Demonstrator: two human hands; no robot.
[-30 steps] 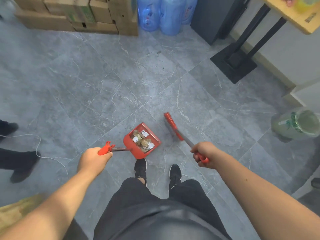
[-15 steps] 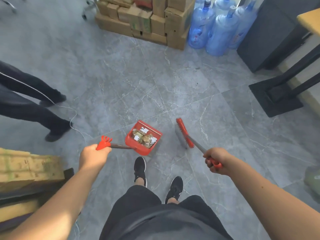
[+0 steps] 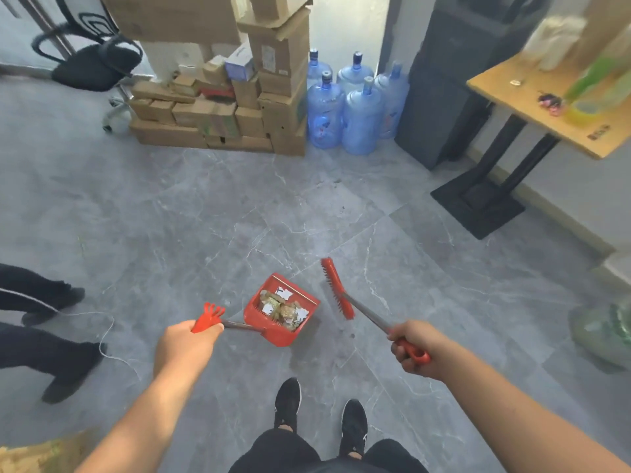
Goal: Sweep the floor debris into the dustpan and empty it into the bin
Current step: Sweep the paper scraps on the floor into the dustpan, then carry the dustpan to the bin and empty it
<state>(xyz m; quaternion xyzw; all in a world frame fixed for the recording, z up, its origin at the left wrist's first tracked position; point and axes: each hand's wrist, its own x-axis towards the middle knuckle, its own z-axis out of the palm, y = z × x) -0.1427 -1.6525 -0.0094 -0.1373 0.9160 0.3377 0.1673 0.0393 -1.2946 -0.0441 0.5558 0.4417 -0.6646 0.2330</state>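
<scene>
1. Head view: the left hand (image 3: 184, 346) has its grip closed around the red, comb-tipped end of the dustpan handle (image 3: 207, 320).
2. The thin metal shaft runs away from that grip to the red dustpan (image 3: 273, 327), which sits just beyond and to the right of the left hand, over the grey marble floor (image 3: 205, 216); whether it touches the floor I cannot tell.
3. The debris (image 3: 283, 307), brown crumpled bits and white paper scraps, lies inside the dustpan.
4. The right hand (image 3: 415, 348) has its grip closed around the red handle end of the broom (image 3: 367, 310).
5. From that grip the metal shaft slants forward and left to the red brush head (image 3: 336, 288), which lies just right of the dustpan and apart from it.
6. Well beyond both grips stand stacked cardboard boxes (image 3: 222, 117) and blue water jugs (image 3: 355, 107).
7. Far right of the right-hand grip is a wooden table (image 3: 532, 104) on a black pedestal.
8. Left of the left-hand grip, another person's dark-trousered legs (image 3: 37, 322) stand on the floor.
</scene>
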